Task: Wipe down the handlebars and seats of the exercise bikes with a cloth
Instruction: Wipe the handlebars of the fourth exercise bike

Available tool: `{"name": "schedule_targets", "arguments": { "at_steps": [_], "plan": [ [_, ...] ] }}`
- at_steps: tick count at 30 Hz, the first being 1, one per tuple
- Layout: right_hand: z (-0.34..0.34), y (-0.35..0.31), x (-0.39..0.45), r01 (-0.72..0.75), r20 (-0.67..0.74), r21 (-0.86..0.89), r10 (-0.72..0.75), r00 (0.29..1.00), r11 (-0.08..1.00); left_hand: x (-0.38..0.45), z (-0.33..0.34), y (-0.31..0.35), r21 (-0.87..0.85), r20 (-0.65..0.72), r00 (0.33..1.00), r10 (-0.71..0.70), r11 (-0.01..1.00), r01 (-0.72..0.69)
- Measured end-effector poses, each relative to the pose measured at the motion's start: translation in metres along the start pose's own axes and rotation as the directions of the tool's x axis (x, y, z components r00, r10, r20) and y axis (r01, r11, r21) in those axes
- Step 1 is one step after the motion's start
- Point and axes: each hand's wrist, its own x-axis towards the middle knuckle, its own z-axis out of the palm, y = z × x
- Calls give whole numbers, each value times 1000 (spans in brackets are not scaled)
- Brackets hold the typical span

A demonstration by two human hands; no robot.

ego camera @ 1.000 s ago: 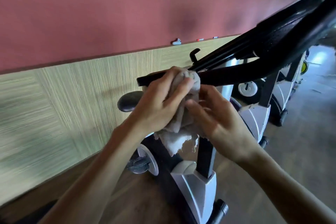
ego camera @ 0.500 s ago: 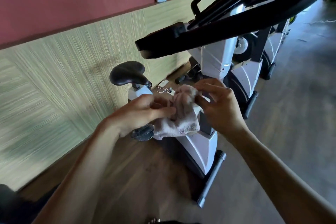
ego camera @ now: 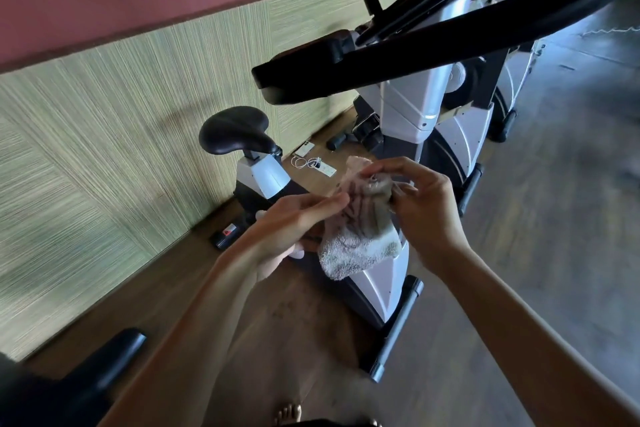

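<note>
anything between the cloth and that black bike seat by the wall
Nothing visible. The cloth, held by the left hand and right hand, hangs right of and nearer than the seat, with open air between.

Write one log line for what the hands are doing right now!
left hand: holds cloth | right hand: pinches cloth top | handlebar: untouched | seat: untouched

Dim indoors, lit softly from the upper right of the frame. Pale glare on the grey floor [ego camera: 568,225] at right. Faint shadow on the green striped wall panel [ego camera: 104,135] at centre left. Motion blur smearing that panel at far left. Wide-angle bending of the black padded handlebar [ego camera: 433,55] along the top edge.
</note>
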Motion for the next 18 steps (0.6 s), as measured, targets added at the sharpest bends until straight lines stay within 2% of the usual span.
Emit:
{"name": "schedule_targets", "arguments": {
  "at_steps": [3,7,11,13,14,16,18],
  "plan": [
    [2,-2,2,1,36,37,-2,999,999,5,3,1,-66,22,1000,-20,998,22],
    [0,3,5,-77,-31,79,80,996,994,13,6,-9,-229,-15,999,43,972,-46],
    [-3,8,10,-319,-136,-7,315,939,948,20,17,-16,-328,-129,989,75,938,-114],
    [-6,8,12,-452,-64,-1,451,890,892,23,21,-14,-305,-197,975,99,939,-157],
    [-6,5,12,-500,2,70,501,865,863,25,22,-14,-267,-227,966,121,947,-181],
    [-7,0,11,-566,112,190,555,824,802,29,22,-12,-188,-267,951,159,959,-213],
    [-10,1,12,-586,142,225,569,810,779,32,22,-9,-123,-308,932,189,964,-236]
  ]
}}
